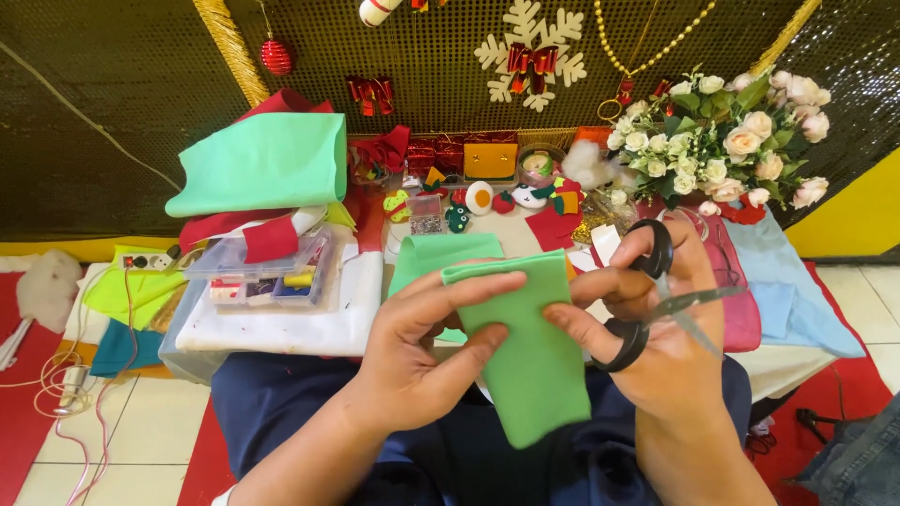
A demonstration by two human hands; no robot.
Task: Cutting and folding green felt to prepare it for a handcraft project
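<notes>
I see a folded piece of green felt [534, 361] held up over my lap, in front of the low table [797, 361]. My left hand [412, 347] grips it from the left, fingers across its top edge and thumb pressing its face. My right hand [656, 319] is closed around black-handled scissors [647, 300], thumb and fingers through the loops, blades pointing right, away from the felt; its fingertips touch the felt's right edge. Beyond, a clear plastic box [272, 267] sits on white fabric, a mint-green felt roll [262, 164] behind it. A bouquet of pale artificial roses [722, 150] stands at the far right.
</notes>
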